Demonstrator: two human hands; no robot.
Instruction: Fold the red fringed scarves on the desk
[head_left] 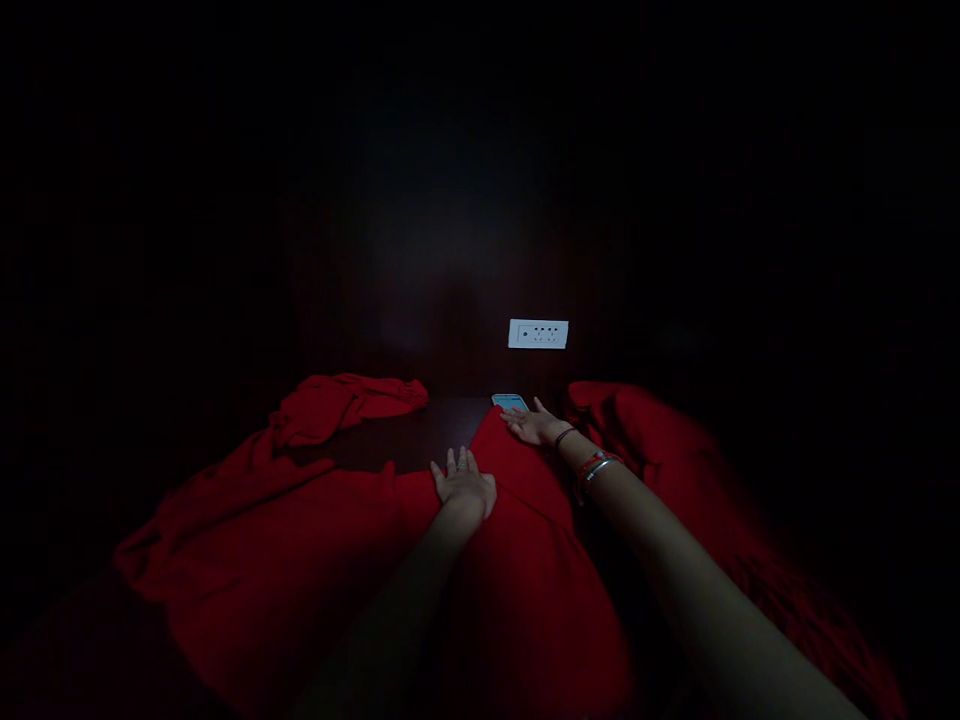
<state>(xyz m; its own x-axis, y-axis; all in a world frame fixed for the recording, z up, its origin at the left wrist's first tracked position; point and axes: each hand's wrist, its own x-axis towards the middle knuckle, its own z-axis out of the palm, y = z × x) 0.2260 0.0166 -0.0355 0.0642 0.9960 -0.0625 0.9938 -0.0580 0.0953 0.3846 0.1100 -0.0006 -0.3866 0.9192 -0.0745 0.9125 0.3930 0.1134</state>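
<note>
A red garment [315,530], apparently knitted, lies spread over a dark surface, with a bunched, sleeve-like part [330,405] at its far left. My left hand [465,485] rests on its upper edge, palm down and fingers spread. Farther forward and to the right, my right hand [531,424] lies on a raised corner of the same red cloth, its fingers stretched out. Just beyond those fingertips is a phone [511,401] with a lit screen, its near edge partly covered by the cloth. Neither hand grips anything.
A white socket plate [538,334] is fixed to the dark upright panel behind the phone. More red cloth [652,430] is heaped on the right, with what look like strands toward the near right. A dark brown surface [405,435] shows between the folds. The surroundings are nearly black.
</note>
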